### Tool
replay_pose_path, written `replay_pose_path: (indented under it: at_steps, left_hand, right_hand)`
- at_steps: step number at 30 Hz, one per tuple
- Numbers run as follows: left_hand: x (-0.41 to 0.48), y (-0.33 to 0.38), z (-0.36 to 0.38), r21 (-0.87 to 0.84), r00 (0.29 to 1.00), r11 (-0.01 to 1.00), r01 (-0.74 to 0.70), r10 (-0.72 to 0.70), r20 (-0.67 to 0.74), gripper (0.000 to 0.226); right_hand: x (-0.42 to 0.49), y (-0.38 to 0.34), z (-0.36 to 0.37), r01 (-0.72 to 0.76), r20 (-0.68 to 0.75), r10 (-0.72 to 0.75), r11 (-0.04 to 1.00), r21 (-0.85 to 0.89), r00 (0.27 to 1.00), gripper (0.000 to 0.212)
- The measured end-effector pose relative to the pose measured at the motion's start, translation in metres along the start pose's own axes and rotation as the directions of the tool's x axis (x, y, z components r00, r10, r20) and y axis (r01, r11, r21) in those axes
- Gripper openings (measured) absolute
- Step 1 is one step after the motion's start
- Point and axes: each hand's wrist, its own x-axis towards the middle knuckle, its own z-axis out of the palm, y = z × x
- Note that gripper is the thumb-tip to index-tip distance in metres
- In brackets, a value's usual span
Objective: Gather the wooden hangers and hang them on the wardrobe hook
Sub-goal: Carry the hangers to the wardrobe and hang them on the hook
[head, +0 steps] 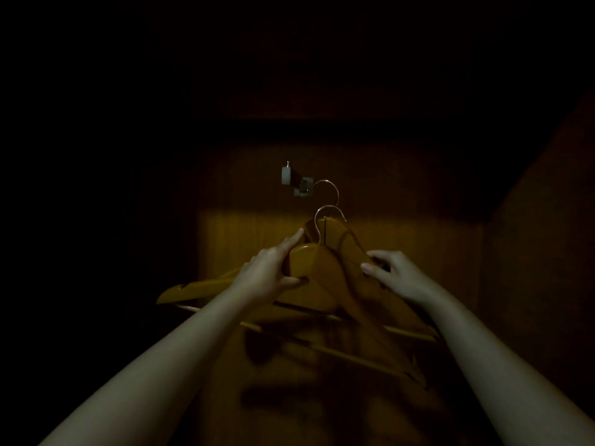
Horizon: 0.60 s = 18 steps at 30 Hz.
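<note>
Two wooden hangers (331,278) with metal hooks are held up inside a dim wardrobe. My left hand (273,272) grips the front hanger near its neck, index finger stretched up along it. My right hand (392,275) holds the right shoulder of the rear hanger. The rear hanger's metal hook (328,188) reaches up to the small wardrobe hook (296,181) on the back panel, its tip touching or almost touching the bracket. The front hanger's hook (322,217) sits lower, apart from the bracket.
The wooden back panel (402,226) of the wardrobe is lit in a band behind the hangers. A side wall (541,252) rises on the right. A dark shelf edge (322,130) runs above the hook. The left side is black.
</note>
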Motion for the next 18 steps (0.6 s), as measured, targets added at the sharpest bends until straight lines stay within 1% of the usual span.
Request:
replay_pose_path:
  at_steps: [3, 5, 8, 12, 14, 16, 18]
  left_hand:
    - [0.025, -0.007, 0.000, 0.010, 0.999, 0.999, 0.047, -0.047, 0.000, 0.096]
    - [0.040, -0.013, 0.001, 0.028, 0.998, 0.997, 0.065, -0.065, 0.008, 0.093]
    - [0.060, -0.022, 0.001, 0.081, 0.997, 0.994, 0.078, -0.079, 0.017, 0.090]
    - [0.080, -0.029, 0.000, 0.162, 0.987, 0.978, 0.132, -0.145, 0.068, 0.089]
    - [0.087, -0.033, 0.000, 0.184, 0.984, 0.973, 0.141, -0.157, 0.080, 0.090]
    - [0.093, -0.040, 0.000, 0.193, 0.980, 0.969, 0.154, -0.175, 0.093, 0.090]
    - [0.098, -0.047, 0.001, 0.195, 0.977, 0.966, 0.167, -0.189, 0.100, 0.092]
  right_hand:
    - [0.034, 0.006, -0.007, -0.019, 0.004, 0.019, 0.999, -0.029, 1.000, 0.018]
    - [0.057, 0.011, -0.012, -0.036, 0.015, 0.036, 0.999, -0.020, 0.999, 0.017]
    - [0.088, 0.018, -0.015, -0.081, 0.023, 0.080, 0.997, 0.020, 0.996, 0.015]
    - [0.118, 0.026, -0.012, -0.151, 0.036, 0.148, 0.981, 0.122, 0.988, 0.023]
    - [0.127, 0.026, -0.009, -0.177, 0.064, 0.168, 0.969, 0.173, 0.984, 0.021]
    - [0.134, 0.026, -0.006, -0.193, 0.088, 0.180, 0.963, 0.189, 0.980, 0.015]
    - [0.141, 0.026, -0.001, -0.204, 0.108, 0.187, 0.963, 0.178, 0.976, 0.019]
